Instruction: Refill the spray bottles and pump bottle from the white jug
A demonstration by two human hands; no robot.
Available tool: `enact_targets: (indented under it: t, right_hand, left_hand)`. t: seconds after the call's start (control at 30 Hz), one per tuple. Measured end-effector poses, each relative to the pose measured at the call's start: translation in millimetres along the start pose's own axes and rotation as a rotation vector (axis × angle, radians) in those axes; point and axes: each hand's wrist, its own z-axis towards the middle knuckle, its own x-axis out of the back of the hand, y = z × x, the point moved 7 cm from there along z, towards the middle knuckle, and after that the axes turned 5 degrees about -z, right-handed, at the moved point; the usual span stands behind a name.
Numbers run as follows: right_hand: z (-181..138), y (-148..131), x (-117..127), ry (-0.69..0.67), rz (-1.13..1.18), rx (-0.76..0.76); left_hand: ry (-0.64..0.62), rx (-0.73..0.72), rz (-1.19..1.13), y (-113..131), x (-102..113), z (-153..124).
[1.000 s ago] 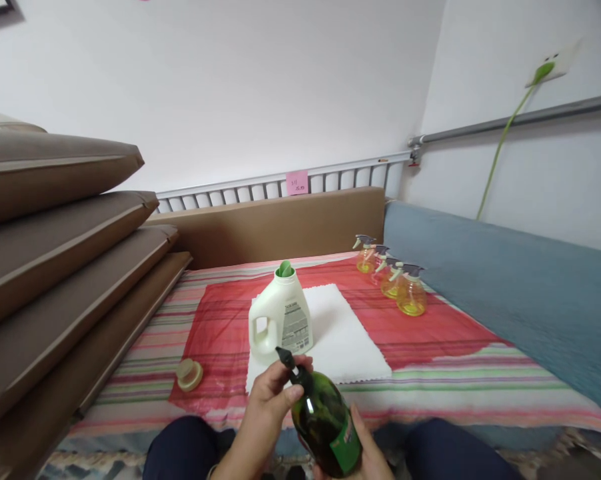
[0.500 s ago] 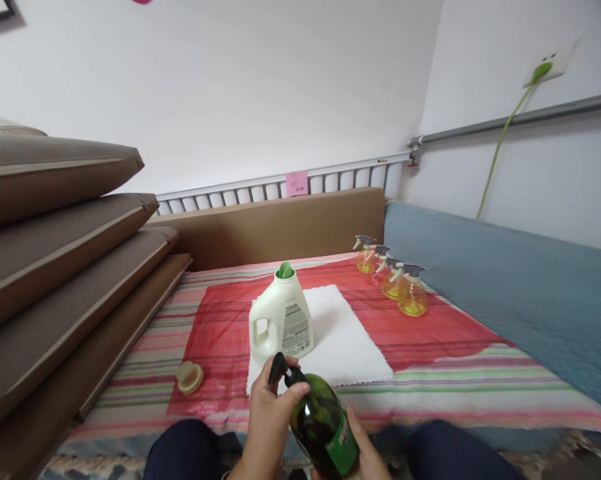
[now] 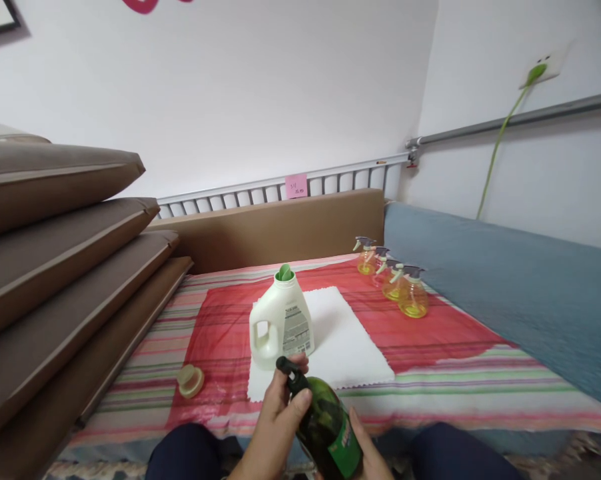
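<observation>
A dark green pump bottle (image 3: 325,427) with a green label is tilted between my hands near the front edge. My left hand (image 3: 279,415) grips the black pump top, thumb and fingers closed round its collar. Wrapped round the lower body of the bottle is my right hand (image 3: 368,450), partly hidden behind it. Just beyond stands a pale green detergent jug (image 3: 275,313) with its handle on the left and its green spout uncovered. It rests on a white cloth (image 3: 353,340). A pale round cap (image 3: 189,381) lies to the left.
Several spray bottles (image 3: 412,297) with yellow or pink tint stand in a row at the right on a red sheet (image 3: 220,327). Stacked brown cushions (image 3: 55,220) rise at the left. A blue padded side (image 3: 480,267) borders the right; a radiator (image 3: 230,197) runs behind.
The black pump nozzle has turned: its spout was curving down to the left and now appears foreshortened. The bottle and both hands have shifted slightly right and down.
</observation>
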Motion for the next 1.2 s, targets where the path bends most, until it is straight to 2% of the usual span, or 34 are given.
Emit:
enact_targets:
  t: [0.1, 0.17, 0.3, 0.43, 0.57, 0.7, 0.77, 0.9, 0.97, 1.03, 1.1, 1.2]
  right_hand:
    - [-1.5, -0.7, 1.1, 0.011, -0.008, -0.002]
    - [-1.8, -1.1, 2.3, 0.022, -0.012, 0.012]
    - [-0.3, -0.4, 4.1, 0.019, -0.039, 0.019]
    - [2.1, -0.2, 6.4, 0.005, -0.056, -0.004]
    - [4.9, -0.7, 13.2, 0.002, -0.006, -0.02]
    - [5.9, -1.1, 18.4, -0.025, 0.064, -0.014]
    - [5.2, -0.6, 17.8, -0.033, 0.08, -0.024]
    - [2.7, -1.8, 16.0, -0.002, 0.058, -0.026]
    - [1.1, -4.3, 17.4, 0.016, 0.051, -0.007]
    - [-0.5, -7.5, 21.9, 0.039, 0.052, 0.014]
    - [-1.2, -10.1, 28.4, 0.057, 0.055, 0.022]
    - [0.4, -12.4, 37.5, 0.038, 0.035, 0.011]
  left_hand:
    - [-0.068, 0.069, -0.085, -1.5, -6.8, -3.3]
    - [-0.003, 0.025, -0.085, 0.3, -2.8, -1.3]
    - [0.211, -0.122, -0.017, 5.6, 12.0, 3.0]
    - [0.283, -0.137, -0.136, 6.7, 21.4, 6.6]
    - [0.285, -0.118, -0.289, 16.8, 31.4, 11.6]
    - [0.295, -0.184, -0.353, 31.5, 37.9, 12.5]
    - [0.291, -0.193, -0.326, 30.6, 33.1, 9.5]
    - [0.167, -0.143, -0.15, 19.0, 8.4, 3.9]
    - [0.184, -0.184, -0.149, 23.1, 9.0, 4.5]
    - [0.276, -0.254, -0.228, 35.4, 24.4, 9.4]
    - [0.393, -0.323, -0.309, 50.5, 48.6, 17.4]
    - [0.537, -0.375, -0.267, 66.7, 84.7, 33.9]
